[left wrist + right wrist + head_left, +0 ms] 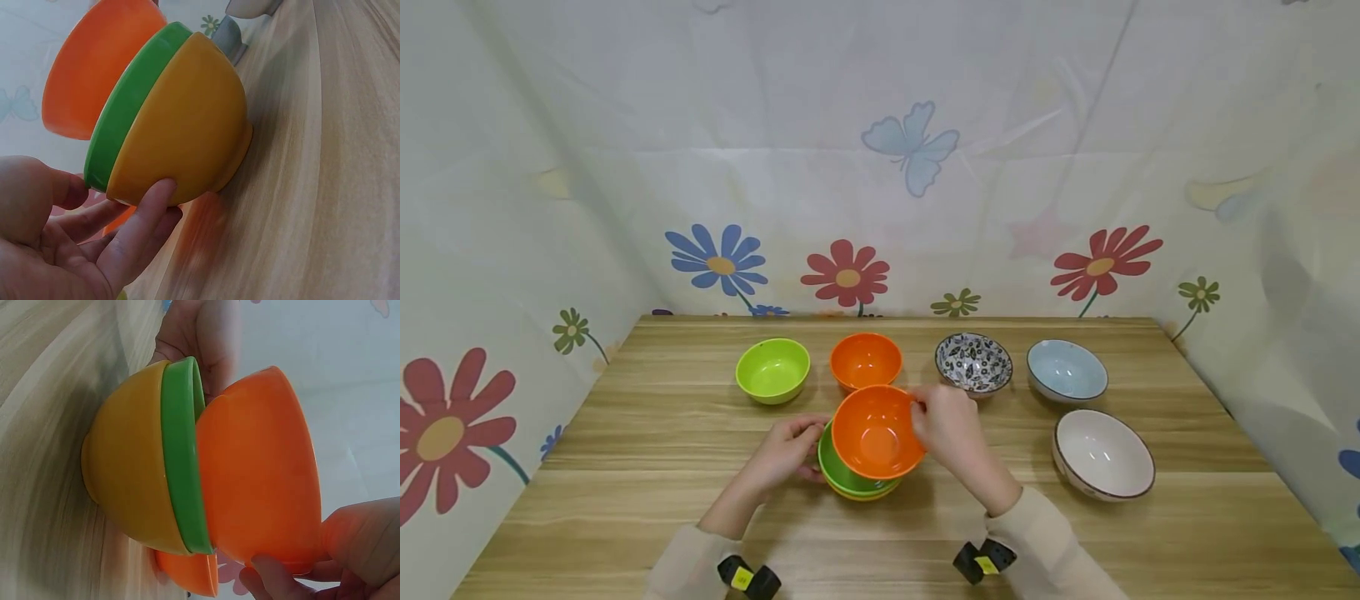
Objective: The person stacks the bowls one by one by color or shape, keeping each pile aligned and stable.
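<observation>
My right hand [950, 423] pinches the rim of an orange bowl [877, 433], holding it tilted over a nested pair. That pair is a green bowl [181, 456] sitting inside a yellow bowl [128, 459], which stands on the table. At the pair's left side my left hand [790, 452] grips both, thumb at the green rim and fingers [150, 212] against the yellow wall. In the right wrist view the orange bowl's lower part overlaps the green bowl's opening, and my right fingers [278, 581] hold its far edge.
Behind stand a lime-green bowl [772, 372], a second orange bowl [866, 360], a black-and-white patterned bowl [973, 364] and a light blue bowl [1067, 370]. A white bowl with a dark rim [1103, 455] is at the right. A floral sheet [880, 208] hangs behind the wooden table [647, 467].
</observation>
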{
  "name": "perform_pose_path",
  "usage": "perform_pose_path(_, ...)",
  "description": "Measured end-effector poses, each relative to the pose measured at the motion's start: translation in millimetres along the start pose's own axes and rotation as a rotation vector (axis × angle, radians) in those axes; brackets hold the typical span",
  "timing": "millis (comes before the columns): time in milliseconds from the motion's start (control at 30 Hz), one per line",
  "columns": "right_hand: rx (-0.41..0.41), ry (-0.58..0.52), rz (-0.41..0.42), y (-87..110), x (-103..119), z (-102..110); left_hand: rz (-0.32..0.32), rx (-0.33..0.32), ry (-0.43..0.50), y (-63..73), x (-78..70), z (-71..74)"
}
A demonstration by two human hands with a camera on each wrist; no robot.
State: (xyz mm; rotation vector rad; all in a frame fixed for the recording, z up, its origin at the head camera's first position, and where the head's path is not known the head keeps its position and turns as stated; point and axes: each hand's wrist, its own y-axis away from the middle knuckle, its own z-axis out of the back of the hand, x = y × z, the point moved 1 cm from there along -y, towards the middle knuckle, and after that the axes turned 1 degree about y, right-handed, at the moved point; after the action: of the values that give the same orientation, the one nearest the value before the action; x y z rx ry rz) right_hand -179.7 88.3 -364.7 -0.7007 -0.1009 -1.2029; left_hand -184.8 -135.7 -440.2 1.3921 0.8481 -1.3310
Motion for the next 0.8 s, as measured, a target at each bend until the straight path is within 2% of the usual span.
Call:
perform_pose_path(267, 0.059, -0.04, -0.036, -1.1, 1, -8, 0.017, -0.008, 0.003, 1.2, -1.3, 0.9)
perform_pose_path(533, 0.053, -0.02, -0.016, -0.6, 1, -16, 0.021, -0.016, -0.008, 1.1, -2.6, 0.8)
perform_pose_path(800, 0.042, 0.007, -0.034, -0.2, 2, -22, 0.026, -0.013, 0.007, 1.1, -1.9, 1.0)
